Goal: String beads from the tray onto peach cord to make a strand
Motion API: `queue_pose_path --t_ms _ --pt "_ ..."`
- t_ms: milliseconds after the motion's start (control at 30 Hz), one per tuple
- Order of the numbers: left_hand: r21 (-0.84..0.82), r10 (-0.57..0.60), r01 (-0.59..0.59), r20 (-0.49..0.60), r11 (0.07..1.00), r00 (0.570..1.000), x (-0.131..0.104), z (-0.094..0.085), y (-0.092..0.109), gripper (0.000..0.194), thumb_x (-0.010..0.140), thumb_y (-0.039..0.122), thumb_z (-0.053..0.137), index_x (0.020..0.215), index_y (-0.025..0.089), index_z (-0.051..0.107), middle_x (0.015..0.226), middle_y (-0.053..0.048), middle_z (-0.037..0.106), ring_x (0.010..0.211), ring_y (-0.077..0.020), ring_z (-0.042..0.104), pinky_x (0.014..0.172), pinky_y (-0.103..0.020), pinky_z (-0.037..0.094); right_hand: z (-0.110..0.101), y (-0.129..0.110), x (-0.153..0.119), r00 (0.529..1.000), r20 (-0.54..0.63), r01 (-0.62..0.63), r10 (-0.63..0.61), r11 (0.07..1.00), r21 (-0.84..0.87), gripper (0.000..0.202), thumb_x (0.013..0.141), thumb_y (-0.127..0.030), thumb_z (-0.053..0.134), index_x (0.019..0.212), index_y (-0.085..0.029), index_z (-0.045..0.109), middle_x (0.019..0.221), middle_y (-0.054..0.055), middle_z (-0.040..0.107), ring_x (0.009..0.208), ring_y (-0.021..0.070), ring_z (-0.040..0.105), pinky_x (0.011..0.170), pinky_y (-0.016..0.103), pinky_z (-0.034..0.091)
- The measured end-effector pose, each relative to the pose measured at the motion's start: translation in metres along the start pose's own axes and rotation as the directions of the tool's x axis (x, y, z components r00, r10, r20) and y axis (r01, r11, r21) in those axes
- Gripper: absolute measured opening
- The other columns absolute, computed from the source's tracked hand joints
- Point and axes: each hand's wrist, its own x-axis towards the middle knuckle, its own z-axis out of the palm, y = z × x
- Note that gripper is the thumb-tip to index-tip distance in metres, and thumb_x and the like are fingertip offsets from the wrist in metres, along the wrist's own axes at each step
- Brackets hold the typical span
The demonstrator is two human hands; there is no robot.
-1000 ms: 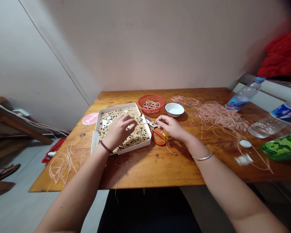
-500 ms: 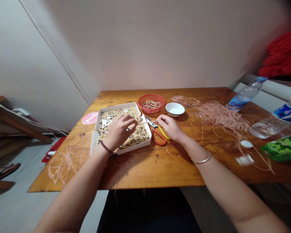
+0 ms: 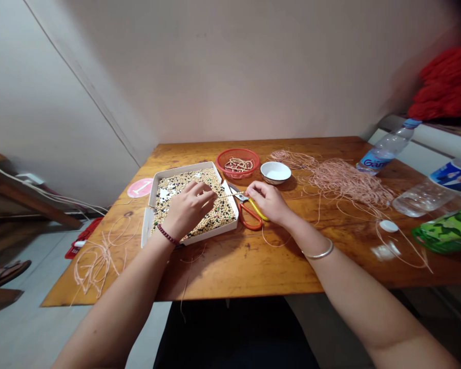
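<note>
A short string of pale beads [image 3: 235,194] stretches between my two hands. My left hand [image 3: 192,207], with a dark red bead bracelet at the wrist, is closed on its left end, above a white tray [image 3: 211,233] of pale, black and green beads. At the right end, my right hand [image 3: 268,202] pinches the string; a silver bangle circles that forearm. Scissors [image 3: 250,218] with one orange and one yellow handle lie beneath and beside my right hand, at the tray's right edge. A thin cord [image 3: 272,245] curves on the table below my right hand.
Behind the tray stand a red basket [image 3: 238,174] with beaded strings and a white bowl [image 3: 275,173]. A heap of pink cord [image 3: 346,182] and several plastic bottles [image 3: 384,148] are at the right. Loose cords [image 3: 96,266] and a pink round card [image 3: 140,188] are at the left.
The whole view has shifted slightly, so the table things appear a little further left. Both hands keep nearly the same pose and hold on the bead string.
</note>
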Motion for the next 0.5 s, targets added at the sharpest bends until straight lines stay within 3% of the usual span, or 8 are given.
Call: queue_pose_path --t_ms 233,367,500 --pt "-0.032 -0.009 0.009 -0.008 0.999 1.000 0.0003 -0.0008 0.0004 0.018 0.091 0.027 0.046 0.087 0.022 0.064 0.095 -0.007 0.062 0.088 -0.0199 0.051 0.065 -0.029 0.042 -0.0016 -0.0012 -0.0028 1.000 -0.009 0.000 -0.002 0.990 -0.138 0.026 0.088 -0.035 0.045 0.074 -0.018 0.059 0.062 0.000 0.056 0.057 0.0125 0.046 0.055 0.025 0.031" --pt "-0.003 -0.004 0.004 -0.009 1.000 1.000 0.0007 -0.0005 -0.0011 0.018 0.091 0.027 0.046 0.088 0.023 0.063 0.095 -0.006 0.062 0.089 -0.0201 0.051 0.066 -0.030 0.042 -0.0025 -0.0035 -0.0052 0.999 -0.035 0.016 -0.023 0.981 -0.193 0.015 0.082 -0.034 0.054 0.086 -0.020 0.059 0.053 -0.005 0.039 0.050 0.0112 0.038 0.053 0.024 0.028" --pt "0.049 0.013 -0.013 -0.005 0.999 1.000 0.0005 -0.0004 -0.0025 0.018 0.092 0.026 0.045 0.089 0.023 0.062 0.095 -0.006 0.061 0.088 -0.0200 0.051 0.069 -0.031 0.042 -0.0027 -0.0050 -0.0061 0.998 -0.020 0.044 -0.051 0.966 -0.254 0.017 0.079 -0.034 0.058 0.091 -0.022 0.062 0.052 -0.006 0.038 0.050 0.0113 0.038 0.053 0.024 0.027"
